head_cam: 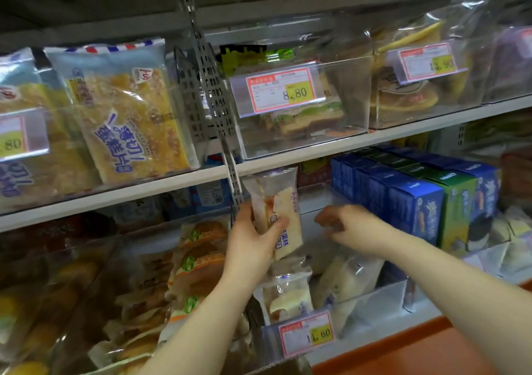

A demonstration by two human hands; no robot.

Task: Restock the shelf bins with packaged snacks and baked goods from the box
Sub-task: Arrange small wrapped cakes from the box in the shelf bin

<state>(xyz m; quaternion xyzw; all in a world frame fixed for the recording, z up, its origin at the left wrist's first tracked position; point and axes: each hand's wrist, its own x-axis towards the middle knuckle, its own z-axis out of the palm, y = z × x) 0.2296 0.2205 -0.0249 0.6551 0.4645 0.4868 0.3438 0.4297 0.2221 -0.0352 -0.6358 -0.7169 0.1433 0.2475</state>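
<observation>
Lower centre: clear bin (374, 294) with price tag (306, 334), a few packets (288, 297) lying loose inside. Just above, left hand (253, 242) grips one cake packet (276, 207) upright, fingers (280, 222) clamped round its lower half. The wrap is soft and could get squashed or slip. Right hand (336, 222) hovers over the bin's back, fingers curled and blurred; cannot tell if they hold anything. Risks: the packet lands crooked on the others, snags the metal strip (234, 178) just left, or the right arm knocks the blue boxes (414, 204).
</observation>
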